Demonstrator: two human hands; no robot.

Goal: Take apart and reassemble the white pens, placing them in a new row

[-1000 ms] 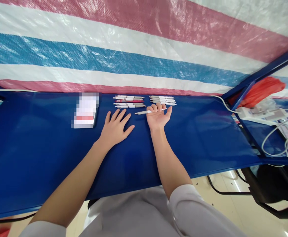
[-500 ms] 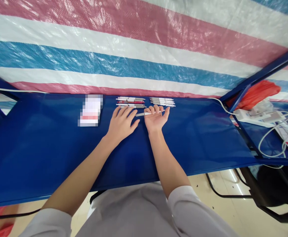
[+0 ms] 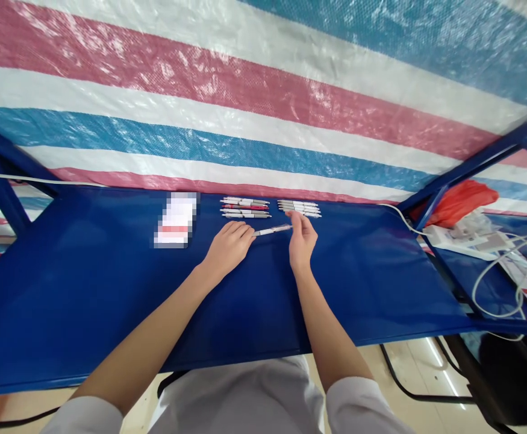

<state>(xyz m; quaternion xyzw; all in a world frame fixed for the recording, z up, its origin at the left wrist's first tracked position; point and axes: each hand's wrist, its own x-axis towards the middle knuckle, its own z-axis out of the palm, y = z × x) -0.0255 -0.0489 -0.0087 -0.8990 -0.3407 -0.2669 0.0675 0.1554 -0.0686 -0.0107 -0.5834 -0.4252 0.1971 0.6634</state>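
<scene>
Here both hands meet on a single white pen (image 3: pixel 272 230), which lies nearly level just above the blue table (image 3: pixel 87 271) and spans the gap between them. The right hand (image 3: pixel 302 238) pinches the pen's right end between thumb and fingertips. The left hand (image 3: pixel 229 244) is curled knuckles-up at the other end, though whether it grips the tip or only touches it cannot be told. Held at its two ends, the pen seems to be kept steady and straight. Just beyond the hands lie two tidy rows of pens, one past the left hand (image 3: pixel 245 208) and one past the right (image 3: pixel 299 208). A blurred card (image 3: pixel 176 220) lies left of the left hand.
</scene>
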